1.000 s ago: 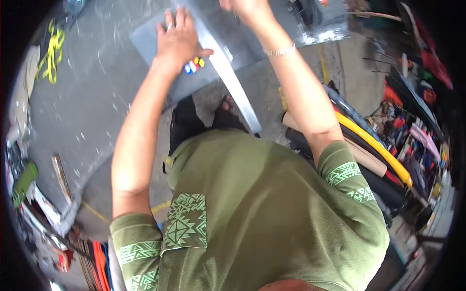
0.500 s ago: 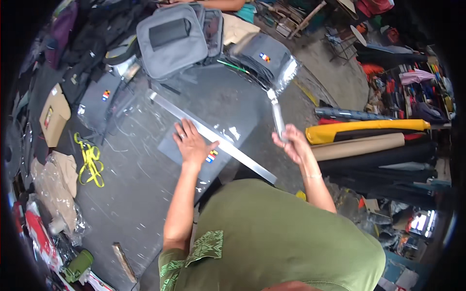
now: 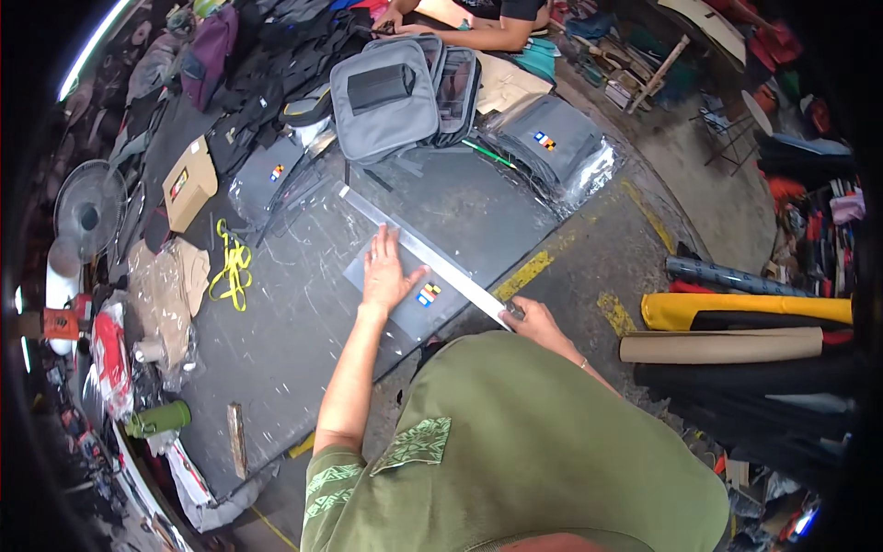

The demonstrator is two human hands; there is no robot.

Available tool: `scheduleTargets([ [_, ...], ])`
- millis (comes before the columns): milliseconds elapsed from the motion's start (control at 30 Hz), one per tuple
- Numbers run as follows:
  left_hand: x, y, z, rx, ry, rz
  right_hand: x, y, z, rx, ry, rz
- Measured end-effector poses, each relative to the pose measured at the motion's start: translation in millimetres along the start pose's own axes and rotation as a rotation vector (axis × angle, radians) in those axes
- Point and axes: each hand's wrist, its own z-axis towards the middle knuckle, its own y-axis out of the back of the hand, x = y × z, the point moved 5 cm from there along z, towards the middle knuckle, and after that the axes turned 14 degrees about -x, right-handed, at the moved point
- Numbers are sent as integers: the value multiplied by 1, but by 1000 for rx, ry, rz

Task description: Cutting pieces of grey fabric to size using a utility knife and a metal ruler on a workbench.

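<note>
My left hand (image 3: pixel 386 278) lies open, fingers spread, on a thin grey sheet (image 3: pixel 405 324) bearing a small coloured emblem. Its fingertips and thumb rest at the edge of a long metal ruler (image 3: pixel 441 267), which runs slantwise over the sheet to the table's front edge. At the near end of the ruler my right hand (image 3: pixel 536 322) is closed around a silver utility knife, now mostly hidden by the fingers and the low angle.
A grey bag (image 3: pixel 384 106) stands at the back, beside stacked grey pieces (image 3: pixel 549 138) in clear plastic. Yellow cord (image 3: pixel 232 267), a cardboard piece (image 3: pixel 189 184) and a wood strip (image 3: pixel 237 440) lie leftward. Rolls (image 3: pixel 722 346) lie at right; a co-worker's arms (image 3: pixel 478 37) show behind.
My right hand has come down from above the table's right side to the ruler's near end, with the knife. My left hand stays on the sheet and ruler. The whole view has shifted.
</note>
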Motion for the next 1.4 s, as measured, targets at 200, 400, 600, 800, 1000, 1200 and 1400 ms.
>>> scheduleTargets([
  [200,13,18,-36,-49,185,428,-6,38,32,-274,236,9],
  [400,-4,36,-74,132,340,467,-7,79,62,-193,311,88],
  [600,-26,41,-90,64,233,177,-27,74,56,-83,290,237],
  [800,-21,29,-99,74,171,89,-36,51,29,0,247,245],
  [1000,-44,31,-97,54,107,-12,-6,16,11,-144,202,370],
  [1200,12,26,-90,-72,142,49,38,13,2,-113,227,483],
  [1400,10,20,-94,-97,136,20,73,11,-12,-183,307,445],
])
